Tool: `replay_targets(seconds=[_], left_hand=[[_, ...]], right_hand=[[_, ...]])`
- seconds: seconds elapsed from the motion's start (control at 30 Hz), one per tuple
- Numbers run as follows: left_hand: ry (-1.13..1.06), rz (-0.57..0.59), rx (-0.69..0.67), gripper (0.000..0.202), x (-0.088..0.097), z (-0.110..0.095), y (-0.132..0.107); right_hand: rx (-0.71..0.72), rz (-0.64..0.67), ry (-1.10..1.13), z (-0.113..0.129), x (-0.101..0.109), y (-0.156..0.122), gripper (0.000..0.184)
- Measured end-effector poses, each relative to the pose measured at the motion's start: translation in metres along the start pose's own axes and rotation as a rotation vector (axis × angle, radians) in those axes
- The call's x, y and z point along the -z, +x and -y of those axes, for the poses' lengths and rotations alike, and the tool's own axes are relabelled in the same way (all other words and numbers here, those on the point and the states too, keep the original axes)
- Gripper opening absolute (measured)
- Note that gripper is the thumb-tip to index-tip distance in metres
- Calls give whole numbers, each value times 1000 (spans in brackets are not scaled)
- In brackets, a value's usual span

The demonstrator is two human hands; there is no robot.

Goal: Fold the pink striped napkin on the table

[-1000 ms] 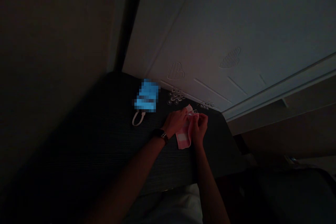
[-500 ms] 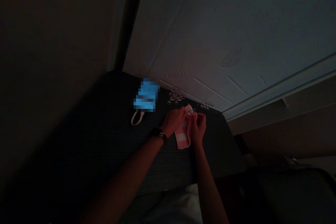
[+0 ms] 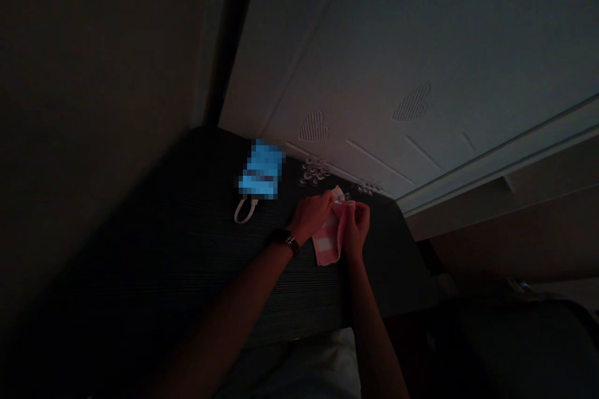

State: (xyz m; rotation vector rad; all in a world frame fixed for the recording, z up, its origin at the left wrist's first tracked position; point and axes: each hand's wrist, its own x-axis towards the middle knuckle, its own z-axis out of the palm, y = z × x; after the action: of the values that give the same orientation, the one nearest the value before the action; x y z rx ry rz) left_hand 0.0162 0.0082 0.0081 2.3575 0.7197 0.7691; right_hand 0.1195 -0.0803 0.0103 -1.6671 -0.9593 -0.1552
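A small pink cloth piece with white patches (image 3: 328, 250), perhaps a sock, hangs or lies between my hands over the dark table. My left hand (image 3: 311, 217), with a dark watch on its wrist, has its fingers closed on the upper left side of the cloth. My right hand (image 3: 356, 229) pinches the cloth's upper right edge between thumb and fingers. At the cloth's top, between the two sets of fingertips, sits a small clear plastic piece (image 3: 345, 197), maybe a clip. In the dim light its exact shape and which fingers touch it are hard to make out.
Beyond my hands lie a heap of small clear pieces (image 3: 314, 171) and a smaller heap (image 3: 369, 188), against a white panel (image 3: 365, 87) with heart reliefs. At left on the dark table (image 3: 196, 230) rests a blurred blue-lit object (image 3: 262, 171) with a pale strap loop (image 3: 243, 212).
My right hand has shifted slightly to the right, drawing the cloth's upper edge with it. The clear piece has moved slightly right too. My left hand stays almost in place.
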Motion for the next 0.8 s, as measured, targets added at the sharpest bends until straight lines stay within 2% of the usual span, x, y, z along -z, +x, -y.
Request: replay_targets(seconds=[0.23,0.4,0.47,0.63,0.7,0.8], left_hand=[[-20,-9,-1,23,0,0,0],[-26,27,34,25,4,-3,-1],[-30,29,42,25,5,-4,-1],[-28,28,39,27,5,-3,-1],[-26,22,34,27,5,-2,-1],[-31,8,24,26,5,-2,-1]], right_hand=[[-23,84,-49,3,0,-1,25],[2,90,-51,8,1,-2,25],[16,58,-54,9,2,-2,25],[24,-150,-89,7,5,0,25],[27,-126,-88,6,4,-1,25],[22,-23,-89,7,3,-2,25]])
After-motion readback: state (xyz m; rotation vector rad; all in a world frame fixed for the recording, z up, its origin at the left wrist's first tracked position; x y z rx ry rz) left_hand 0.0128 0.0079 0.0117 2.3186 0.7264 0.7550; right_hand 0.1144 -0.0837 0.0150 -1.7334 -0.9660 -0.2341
